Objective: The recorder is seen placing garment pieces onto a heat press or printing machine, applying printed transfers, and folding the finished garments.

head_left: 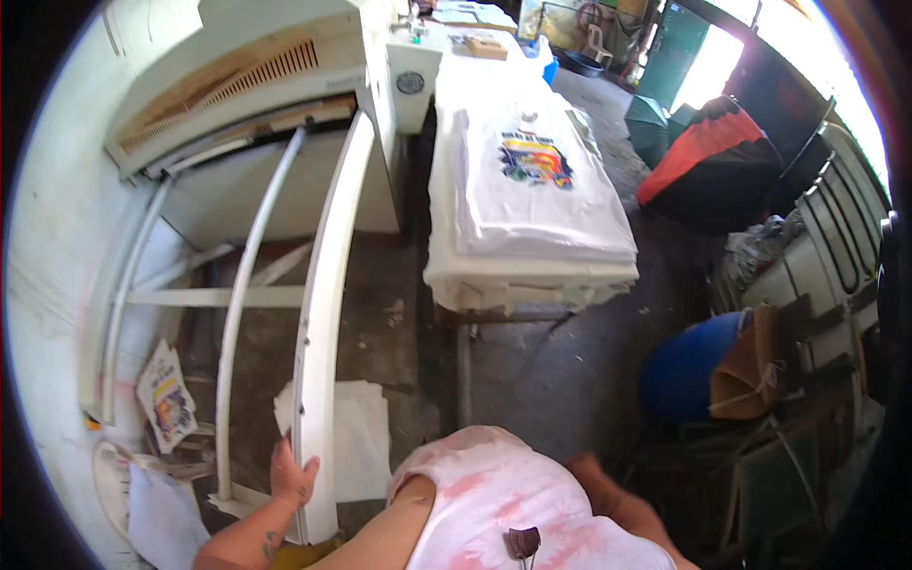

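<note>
Three long pale rails [226,370] run down the left of the frame, joined by one crossbar [176,297]. One hand [293,478] shows at lower left, one blurred forearm [627,506] at lower right. Upper centre counts one tabletop [442,233] with one stack of white garments [556,223], layers too tight to number. One printed sheet [168,399] lies lower left, one blue barrel [686,366] right, one chair [597,43] top.

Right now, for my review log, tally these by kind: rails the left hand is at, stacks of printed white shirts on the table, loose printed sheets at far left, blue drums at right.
White rail at the left hand: 1
Shirt stack: 1
Printed sheet: 1
Blue drum: 1
Total: 4
</note>
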The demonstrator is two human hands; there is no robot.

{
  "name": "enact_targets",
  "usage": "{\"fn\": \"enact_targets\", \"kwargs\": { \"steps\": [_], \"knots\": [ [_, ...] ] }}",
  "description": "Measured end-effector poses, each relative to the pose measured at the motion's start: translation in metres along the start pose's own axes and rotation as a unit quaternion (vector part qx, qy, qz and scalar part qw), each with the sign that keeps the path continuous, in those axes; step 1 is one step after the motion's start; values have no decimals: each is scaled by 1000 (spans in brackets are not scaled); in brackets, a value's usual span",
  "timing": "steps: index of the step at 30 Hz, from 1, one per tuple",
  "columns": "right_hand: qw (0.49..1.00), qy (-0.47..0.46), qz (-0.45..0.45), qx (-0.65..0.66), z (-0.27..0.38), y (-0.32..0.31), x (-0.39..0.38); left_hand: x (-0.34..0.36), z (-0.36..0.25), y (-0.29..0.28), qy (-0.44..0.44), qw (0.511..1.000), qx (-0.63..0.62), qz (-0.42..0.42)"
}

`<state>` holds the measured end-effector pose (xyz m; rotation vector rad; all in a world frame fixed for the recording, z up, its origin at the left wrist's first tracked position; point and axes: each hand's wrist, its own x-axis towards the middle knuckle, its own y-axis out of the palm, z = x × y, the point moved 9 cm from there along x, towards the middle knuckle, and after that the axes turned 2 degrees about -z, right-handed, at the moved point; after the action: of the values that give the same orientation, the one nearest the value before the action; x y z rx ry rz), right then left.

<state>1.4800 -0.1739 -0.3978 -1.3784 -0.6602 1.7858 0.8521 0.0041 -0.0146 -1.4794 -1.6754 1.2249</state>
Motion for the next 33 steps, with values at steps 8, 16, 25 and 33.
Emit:
{"fn": "enact_targets", "kwargs": {
  "steps": [8,16,25,33],
  "knots": [
    [881,62,-332,331,-17,-452,220,26,-106,-3,52,990,118,-65],
    [922,-79,-339,169,56,-591,367,117,-249,169,10,955,-154,-253],
    [947,-311,-65,42,60,-529,409,295,-450,267,9,984,-177,-20],
    [912,-362,111,160,46,-521,452,418,-425,365,-149,983,-94,43]
  ]
}}
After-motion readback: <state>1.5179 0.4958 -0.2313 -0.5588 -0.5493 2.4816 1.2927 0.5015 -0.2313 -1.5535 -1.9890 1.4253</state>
